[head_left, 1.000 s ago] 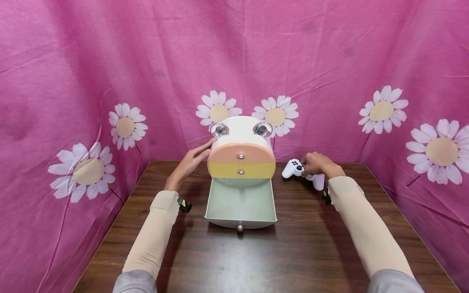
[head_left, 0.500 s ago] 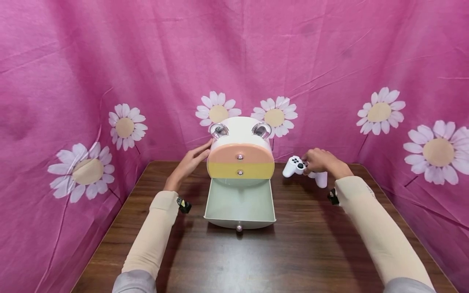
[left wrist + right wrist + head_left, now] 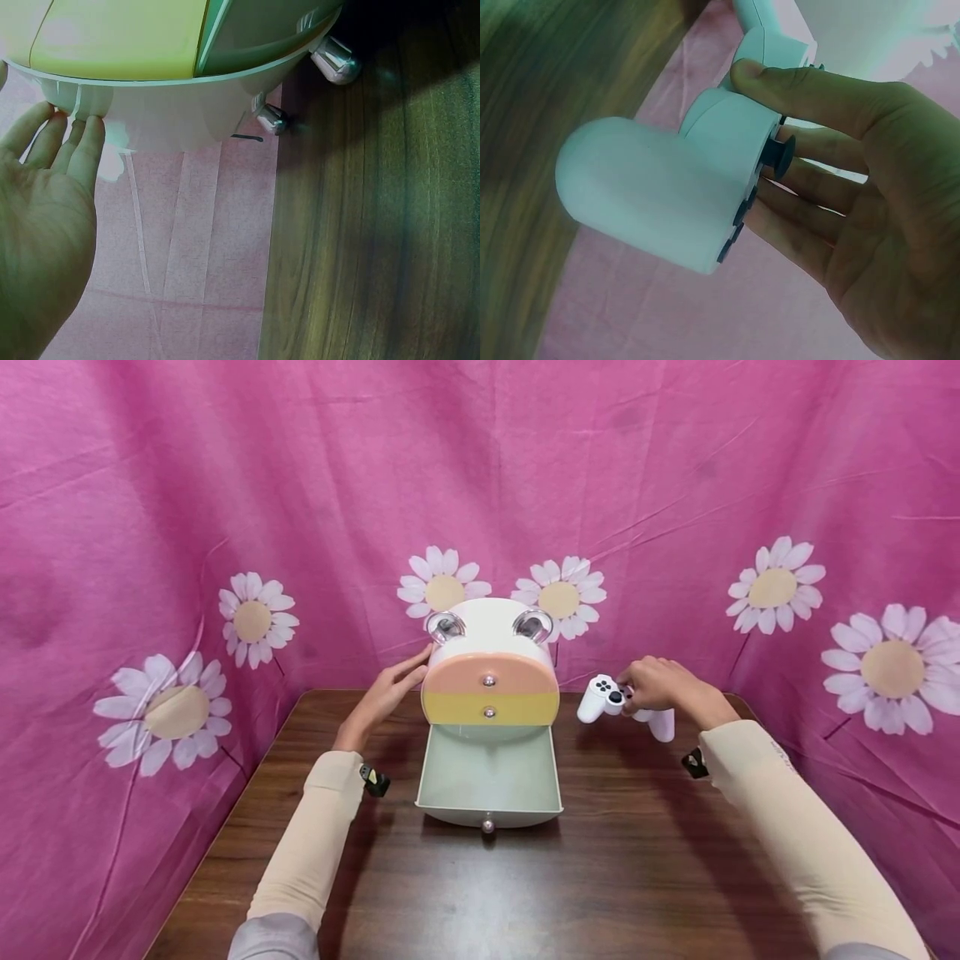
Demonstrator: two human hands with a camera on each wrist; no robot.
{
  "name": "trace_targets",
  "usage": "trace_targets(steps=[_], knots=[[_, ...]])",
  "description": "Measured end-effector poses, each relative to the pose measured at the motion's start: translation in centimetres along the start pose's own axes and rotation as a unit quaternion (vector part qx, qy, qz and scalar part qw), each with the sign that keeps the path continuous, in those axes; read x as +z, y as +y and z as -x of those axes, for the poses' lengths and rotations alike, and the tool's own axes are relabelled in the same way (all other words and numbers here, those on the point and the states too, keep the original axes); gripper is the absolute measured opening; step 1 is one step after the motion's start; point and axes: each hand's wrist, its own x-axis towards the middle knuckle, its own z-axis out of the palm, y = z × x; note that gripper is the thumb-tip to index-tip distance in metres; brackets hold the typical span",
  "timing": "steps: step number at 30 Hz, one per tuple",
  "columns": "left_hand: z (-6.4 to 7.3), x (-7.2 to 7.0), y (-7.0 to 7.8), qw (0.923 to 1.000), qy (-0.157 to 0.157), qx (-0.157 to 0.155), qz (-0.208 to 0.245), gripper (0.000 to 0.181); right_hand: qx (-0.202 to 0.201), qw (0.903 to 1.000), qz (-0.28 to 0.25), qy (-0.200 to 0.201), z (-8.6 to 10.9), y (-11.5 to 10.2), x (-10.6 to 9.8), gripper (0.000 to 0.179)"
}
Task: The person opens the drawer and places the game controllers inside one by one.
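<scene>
A white game controller (image 3: 596, 700) with black buttons and thumbsticks is gripped near its middle by my right hand (image 3: 658, 683), to the right of a small drawer box (image 3: 491, 639). In the right wrist view the thumb lies along the controller's edge (image 3: 652, 187), with the fingers on its button side. My left hand (image 3: 386, 697) touches the box's left side with fingers nearly straight, as the left wrist view also shows. The box has a white top, two shiny eye-like parts, and orange and yellow drawer fronts. Its pale green bottom drawer (image 3: 491, 768) is pulled out with nothing inside.
The box stands on a dark wooden table (image 3: 480, 893). A pink curtain (image 3: 360, 485) with printed daisies surrounds the back and sides. The green drawer's round metal knob (image 3: 488, 827) points toward the front of the table.
My right hand has moved slightly to the right and the controller has turned and risen a little in its grip. The left hand and the drawer box look the same.
</scene>
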Motion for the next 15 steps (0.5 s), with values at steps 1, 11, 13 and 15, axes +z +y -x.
trace_targets(steps=[1, 11, 13, 15], knots=[[0.0, 0.0, 0.0, 1.0, 0.0, 0.0, -0.002, 0.054, -0.004, 1.0, 0.002, 0.003, 0.1, -0.2, -0.1, 0.019], [0.1, -0.1, 0.1, 0.9999, -0.001, -0.001, -0.015, 0.055, -0.025, 0.9996, 0.015, 0.004, 0.8, -1.9, -1.8, 0.019], [0.1, -0.1, 0.2, 0.9999, -0.002, 0.003, -0.011, 0.054, -0.026, 0.9995, 0.018, 0.003, 1.0, -2.3, -2.1, 0.019], [0.0, -0.1, 0.2, 1.0, -0.003, 0.003, -0.007, 0.054, -0.027, 0.9995, 0.017, 0.002, 1.2, -2.6, -2.3, 0.019]])
